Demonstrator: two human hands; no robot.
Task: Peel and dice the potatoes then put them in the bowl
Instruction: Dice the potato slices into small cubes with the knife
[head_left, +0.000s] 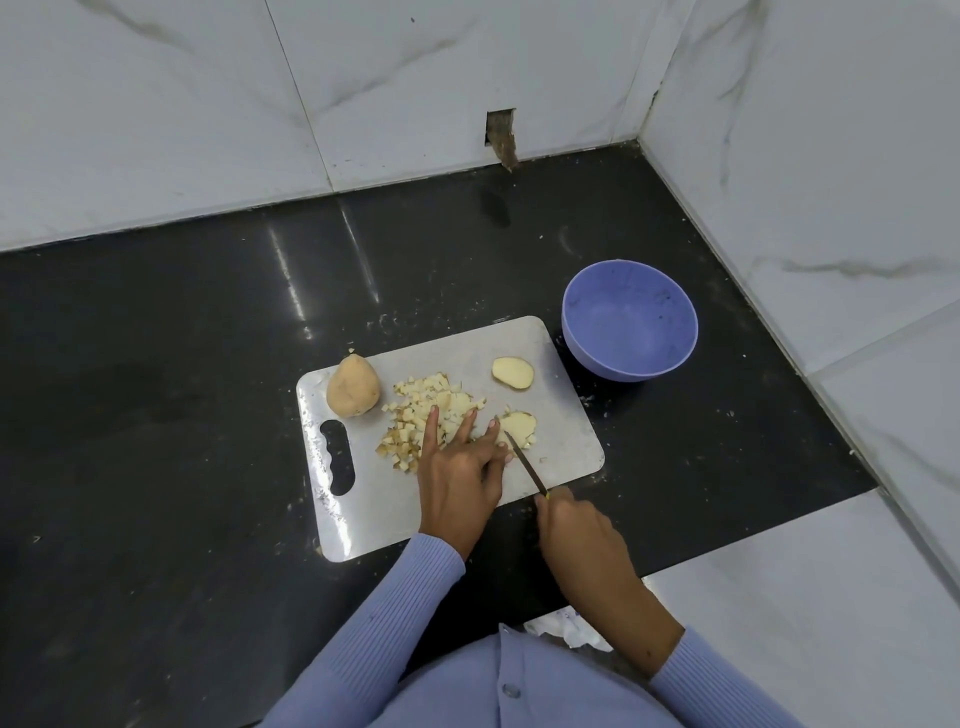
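Observation:
A grey cutting board (561, 447) lies on the black counter. On it sit a whole unpeeled potato (352, 388) at the left, a heap of diced potato (415, 415) in the middle, a potato slice (513, 373) at the far right and another slice (519, 426) nearer me. My left hand (462, 473) rests with straight spread fingers on the dice and touches the near slice. My right hand (576, 535) grips a knife (524, 462) whose tip lies at that slice. The purple bowl (628, 319) stands empty to the right, beyond the board.
White marble walls close the counter at the back and right, meeting in a corner. A dark hole (501, 136) shows in the back wall. Potato crumbs lie scattered round the board. Crumpled white paper (566, 626) sits near my body.

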